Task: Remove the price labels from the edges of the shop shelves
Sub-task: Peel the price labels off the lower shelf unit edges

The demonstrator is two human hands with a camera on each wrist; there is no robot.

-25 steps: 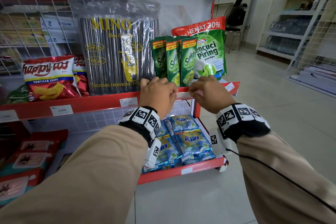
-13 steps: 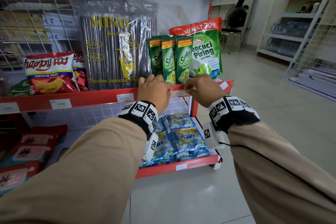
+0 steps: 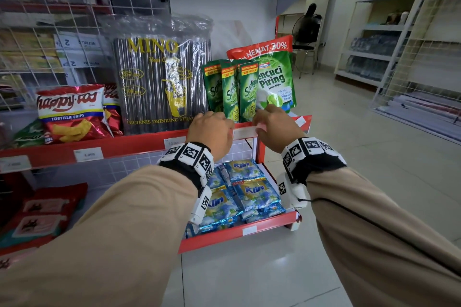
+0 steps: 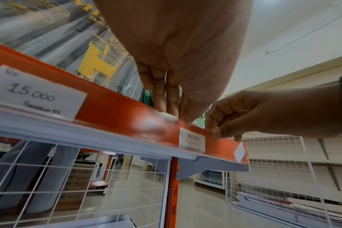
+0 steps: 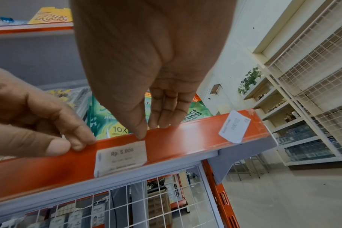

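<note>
A white price label "Rp. 5.000" sits in the clear strip on the red shelf edge, below the green Sunlight pouches. My right hand pinches the strip's top lip at the label's upper right corner, thumb in front and fingers behind. My left hand pinches the same lip just left of the label. From the head view the label shows between my left hand and right hand. The label is still seated in the strip.
A "15.000" label sits further left on the same edge. A crooked label hangs near the shelf's right end. Straw packs and chip bags stand on the shelf. Klin sachets lie on the lower shelf. Open aisle floor lies to the right.
Both hands stay at the same label on the shelf edge. The label has not left the strip.
</note>
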